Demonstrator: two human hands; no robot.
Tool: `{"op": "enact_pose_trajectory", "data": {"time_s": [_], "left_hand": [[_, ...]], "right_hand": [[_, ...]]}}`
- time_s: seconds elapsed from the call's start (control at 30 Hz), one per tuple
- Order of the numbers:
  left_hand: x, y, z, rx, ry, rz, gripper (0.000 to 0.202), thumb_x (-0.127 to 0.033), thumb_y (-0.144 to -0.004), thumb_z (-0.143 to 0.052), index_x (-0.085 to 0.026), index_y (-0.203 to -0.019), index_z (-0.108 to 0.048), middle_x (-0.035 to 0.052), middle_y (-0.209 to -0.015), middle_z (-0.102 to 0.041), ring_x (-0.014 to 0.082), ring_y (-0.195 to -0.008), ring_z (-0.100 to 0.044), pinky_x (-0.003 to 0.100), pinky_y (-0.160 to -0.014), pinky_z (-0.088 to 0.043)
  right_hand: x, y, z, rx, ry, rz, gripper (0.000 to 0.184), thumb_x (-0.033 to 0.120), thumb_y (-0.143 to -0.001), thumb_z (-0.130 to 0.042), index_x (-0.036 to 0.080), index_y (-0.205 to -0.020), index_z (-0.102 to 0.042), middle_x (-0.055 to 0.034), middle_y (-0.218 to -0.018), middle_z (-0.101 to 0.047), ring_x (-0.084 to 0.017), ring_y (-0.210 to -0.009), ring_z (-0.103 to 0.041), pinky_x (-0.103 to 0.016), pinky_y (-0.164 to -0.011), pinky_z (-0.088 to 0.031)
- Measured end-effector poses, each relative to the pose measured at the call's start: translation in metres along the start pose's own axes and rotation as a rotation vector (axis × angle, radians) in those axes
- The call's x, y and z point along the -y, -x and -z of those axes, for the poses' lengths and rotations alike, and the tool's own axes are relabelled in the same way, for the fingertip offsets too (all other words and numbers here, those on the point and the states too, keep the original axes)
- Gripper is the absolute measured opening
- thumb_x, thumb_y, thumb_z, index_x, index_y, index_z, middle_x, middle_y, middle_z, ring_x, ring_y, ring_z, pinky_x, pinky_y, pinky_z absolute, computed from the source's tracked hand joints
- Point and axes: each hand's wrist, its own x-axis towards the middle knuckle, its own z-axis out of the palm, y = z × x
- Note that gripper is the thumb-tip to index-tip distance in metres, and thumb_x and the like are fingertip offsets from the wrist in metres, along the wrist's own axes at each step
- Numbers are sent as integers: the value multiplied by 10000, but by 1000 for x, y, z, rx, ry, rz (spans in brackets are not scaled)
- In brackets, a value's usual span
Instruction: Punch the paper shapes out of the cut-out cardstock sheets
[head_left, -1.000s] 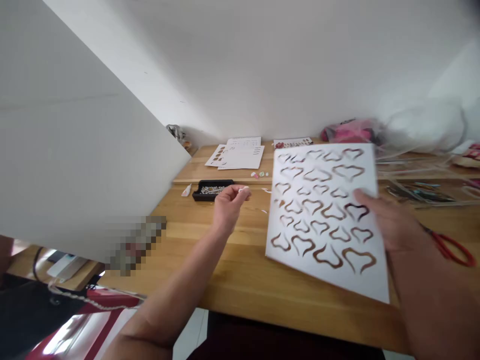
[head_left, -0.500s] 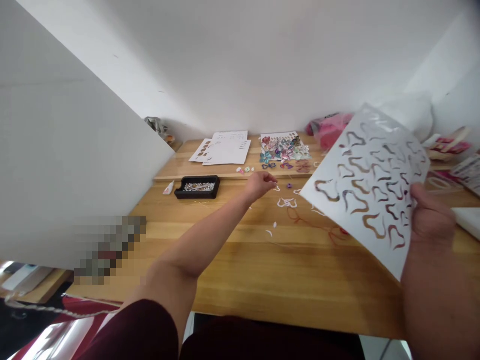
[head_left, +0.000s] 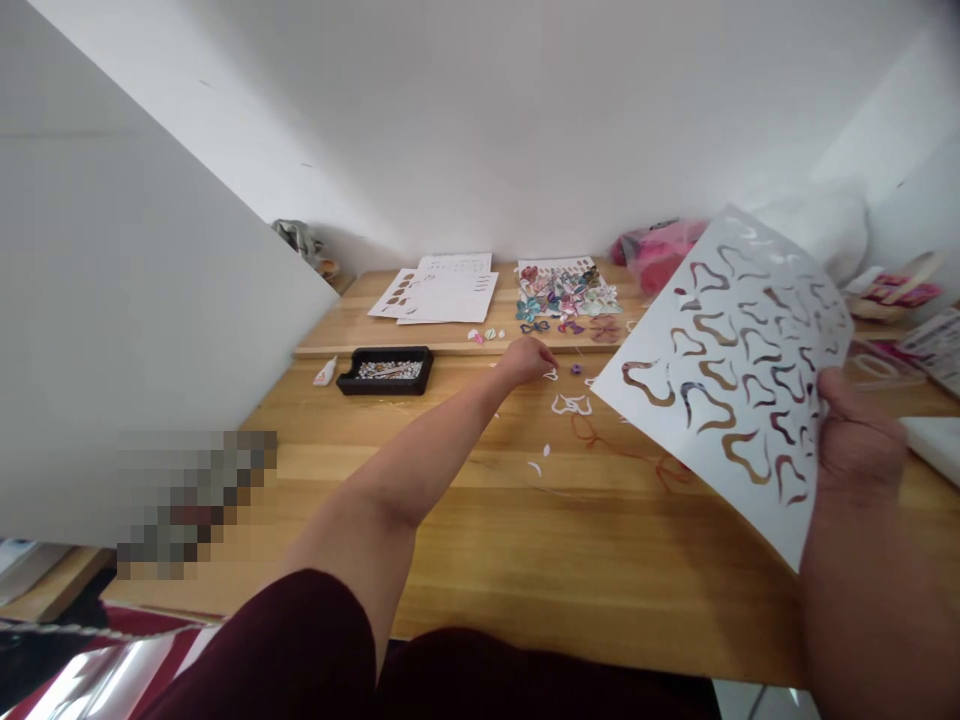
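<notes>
My right hand (head_left: 859,440) grips the right edge of a white sheet with cut-out shapes (head_left: 679,385), held tilted above the table; wood and other colours show through its holes. Out over the table's far part, my left hand (head_left: 529,362) has its fingers closed at a small white paper cutout (head_left: 551,375). Whether the cutout is lifted or only touched is hard to see. Just right of those fingers sits a small purple object (head_left: 576,369). Nearer to me lie white curvy paper cutouts (head_left: 571,405), an orange cord (head_left: 589,432) and small white slivers (head_left: 534,467).
A black tray (head_left: 386,385) of small bead-like pieces and a small white bottle (head_left: 325,373) stand at left. On the raised back shelf lie white papers (head_left: 450,297) and colourful butterfly-like pieces (head_left: 562,290). Pink bagged material (head_left: 664,255) is behind the sheet; a basket (head_left: 889,295) is at right.
The view has shifted slightly, so most things appear a little further left. My left hand's fingers have curled downward at the small cutout. My right hand still holds the sheet.
</notes>
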Motion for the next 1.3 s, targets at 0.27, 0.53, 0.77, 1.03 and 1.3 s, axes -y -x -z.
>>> {"op": "enact_pose_trajectory", "data": {"time_s": [0.27, 0.53, 0.77, 1.03, 1.3], "left_hand": [[8, 2, 7, -151, 120, 28, 181, -184, -787, -692, -163, -949, -771, 82, -976, -752, 205, -897, -653, 307, -840, -488], [5, 81, 19, 229, 983, 32, 749, -786, -871, -348, -151, -984, -729, 176, -924, -744, 256, -853, -699, 343, -731, -549], [7, 148, 20, 78, 1194, 243, 283, -324, -760, -795, -116, -927, -699, 151, -853, -746, 246, -717, -706, 405, -747, -588], [21, 173, 39, -117, 1218, 274, 169, -237, -803, -733, -128, -928, -702, 125, -845, -755, 224, -655, -705, 370, -646, -611], [43, 185, 52, -182, 1245, 279, 190, -244, -795, -745, -138, -948, -706, 127, -882, -759, 235, -702, -718, 377, -677, -618]], "right_hand": [[-2, 2, -6, -6, -62, -77, 332, 281, -771, -578, 267, -1049, -759, -60, -1297, -664, -375, -1192, -611, -648, -969, -506], [-26, 26, -14, 257, -25, -430, 286, 368, -754, -736, 226, -1001, -722, -110, -1052, -754, -378, -1011, -695, -534, -833, -580], [-34, 57, -38, 426, 23, -460, 328, 458, -707, -812, 242, -928, -704, -55, -891, -765, -302, -852, -727, -462, -783, -593], [-25, 70, -51, 585, 62, -487, 282, 402, -737, -809, 229, -948, -738, -23, -831, -751, -179, -677, -684, -321, -643, -552], [-29, 82, -82, 642, 69, -503, 273, 321, -697, -845, 212, -925, -743, -43, -873, -752, -188, -721, -682, -354, -696, -561]]}}
